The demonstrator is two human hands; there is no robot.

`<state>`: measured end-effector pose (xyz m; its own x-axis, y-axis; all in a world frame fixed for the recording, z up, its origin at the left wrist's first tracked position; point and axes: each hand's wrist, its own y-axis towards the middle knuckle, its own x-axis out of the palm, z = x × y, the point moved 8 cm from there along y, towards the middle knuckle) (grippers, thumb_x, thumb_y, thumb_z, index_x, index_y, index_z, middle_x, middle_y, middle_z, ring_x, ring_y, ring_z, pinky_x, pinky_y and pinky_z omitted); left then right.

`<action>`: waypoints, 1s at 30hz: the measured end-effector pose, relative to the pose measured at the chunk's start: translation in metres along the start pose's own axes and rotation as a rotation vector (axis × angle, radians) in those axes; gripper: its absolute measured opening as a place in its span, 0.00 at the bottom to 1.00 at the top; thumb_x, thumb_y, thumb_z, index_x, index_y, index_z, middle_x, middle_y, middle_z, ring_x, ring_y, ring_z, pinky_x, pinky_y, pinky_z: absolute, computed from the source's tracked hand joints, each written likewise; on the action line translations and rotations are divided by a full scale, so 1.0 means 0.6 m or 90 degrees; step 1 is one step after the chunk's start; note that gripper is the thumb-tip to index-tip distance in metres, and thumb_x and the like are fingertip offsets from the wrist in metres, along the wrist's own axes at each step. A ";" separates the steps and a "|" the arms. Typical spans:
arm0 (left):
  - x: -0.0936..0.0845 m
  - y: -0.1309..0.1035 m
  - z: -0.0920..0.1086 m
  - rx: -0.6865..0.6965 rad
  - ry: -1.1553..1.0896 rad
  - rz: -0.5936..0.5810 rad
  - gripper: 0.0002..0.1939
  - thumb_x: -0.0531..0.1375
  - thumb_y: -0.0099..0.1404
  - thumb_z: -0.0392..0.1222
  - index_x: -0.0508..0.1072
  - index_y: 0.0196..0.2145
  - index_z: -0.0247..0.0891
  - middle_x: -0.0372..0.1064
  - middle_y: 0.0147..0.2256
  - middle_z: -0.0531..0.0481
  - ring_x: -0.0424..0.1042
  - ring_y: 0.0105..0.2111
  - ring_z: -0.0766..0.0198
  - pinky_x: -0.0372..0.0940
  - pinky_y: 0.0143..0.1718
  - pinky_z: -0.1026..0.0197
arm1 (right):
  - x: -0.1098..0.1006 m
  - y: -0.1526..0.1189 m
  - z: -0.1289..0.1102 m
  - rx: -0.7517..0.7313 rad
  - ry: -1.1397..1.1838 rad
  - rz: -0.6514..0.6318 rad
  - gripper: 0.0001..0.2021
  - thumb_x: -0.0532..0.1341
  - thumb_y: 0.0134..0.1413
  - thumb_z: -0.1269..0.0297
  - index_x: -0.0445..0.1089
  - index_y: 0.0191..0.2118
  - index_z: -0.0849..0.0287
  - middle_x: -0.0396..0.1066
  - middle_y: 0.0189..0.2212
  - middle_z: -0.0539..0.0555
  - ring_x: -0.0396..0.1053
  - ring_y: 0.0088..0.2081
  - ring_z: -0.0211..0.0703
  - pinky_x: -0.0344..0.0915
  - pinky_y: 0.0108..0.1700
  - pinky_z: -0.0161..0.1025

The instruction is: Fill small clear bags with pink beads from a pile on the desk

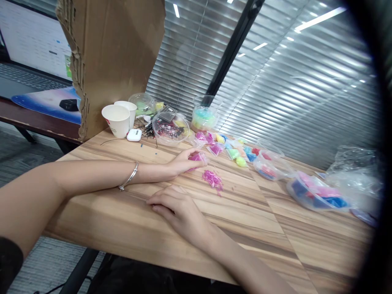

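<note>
My left hand (pixel 183 162), with a silver bangle on the wrist, is closed around a small clear plastic bag or cup (pixel 199 158) of magenta bits; the fingers hide part of it, so I cannot tell which. Just right of that lies a loose pile of magenta shreds (pixel 212 180) on the wooden table (pixel 245 216). Nearer to me, my right hand (pixel 180 208) rests palm down on the tabletop, fingers loosely bent and nothing visible in them.
White paper cups (pixel 116 120), a white earbud case (pixel 134 135) and clear bowls (pixel 170 130) stand at the back left. Small bags of coloured bits (pixel 233 152) line the back edge. Plastic tubs (pixel 318 192) sit right. A cardboard sheet (pixel 113 53) rises at left.
</note>
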<state>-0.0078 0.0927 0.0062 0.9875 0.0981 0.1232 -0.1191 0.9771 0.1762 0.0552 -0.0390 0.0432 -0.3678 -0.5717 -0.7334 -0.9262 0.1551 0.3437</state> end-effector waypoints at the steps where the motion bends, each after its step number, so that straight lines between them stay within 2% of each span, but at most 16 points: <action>1: 0.000 0.001 0.000 0.004 0.003 0.000 0.24 0.67 0.52 0.43 0.69 0.46 0.37 0.69 0.46 0.46 0.68 0.43 0.64 0.62 0.39 0.65 | 0.000 0.000 0.000 -0.002 -0.003 0.000 0.09 0.55 0.63 0.68 0.71 0.44 0.59 0.73 0.39 0.51 0.67 0.43 0.40 0.61 0.50 0.39; 7: -0.003 0.002 -0.001 0.016 0.001 0.001 0.25 0.67 0.52 0.44 0.70 0.47 0.37 0.69 0.47 0.45 0.68 0.43 0.63 0.62 0.40 0.65 | 0.006 -0.005 -0.001 -0.038 -0.052 0.000 0.08 0.54 0.63 0.68 0.71 0.41 0.58 0.73 0.40 0.49 0.66 0.44 0.40 0.60 0.49 0.39; 15: 0.001 -0.003 0.003 -0.001 -0.008 -0.014 0.25 0.67 0.52 0.45 0.69 0.47 0.38 0.69 0.43 0.46 0.67 0.38 0.65 0.61 0.33 0.67 | 0.011 -0.012 -0.016 -0.107 -0.166 -0.037 0.10 0.53 0.63 0.73 0.69 0.46 0.58 0.71 0.42 0.50 0.63 0.43 0.41 0.59 0.47 0.40; 19: 0.002 -0.004 0.004 0.001 0.002 -0.013 0.22 0.66 0.52 0.43 0.70 0.45 0.37 0.69 0.41 0.47 0.67 0.36 0.66 0.60 0.33 0.67 | 0.015 -0.013 -0.023 -0.127 -0.215 -0.045 0.12 0.49 0.66 0.70 0.67 0.48 0.59 0.71 0.42 0.52 0.62 0.42 0.41 0.60 0.47 0.40; 30: 0.005 -0.005 0.004 -0.031 -0.012 -0.015 0.25 0.67 0.51 0.43 0.68 0.47 0.37 0.69 0.42 0.46 0.67 0.37 0.66 0.60 0.31 0.67 | 0.008 -0.009 -0.002 -0.044 -0.242 -0.050 0.09 0.52 0.63 0.72 0.67 0.45 0.62 0.68 0.40 0.56 0.63 0.42 0.42 0.63 0.45 0.38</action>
<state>-0.0050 0.0895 0.0082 0.9877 0.0723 0.1389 -0.0908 0.9871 0.1322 0.0583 -0.0434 0.0386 -0.3122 -0.2391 -0.9194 -0.9499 0.0610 0.3067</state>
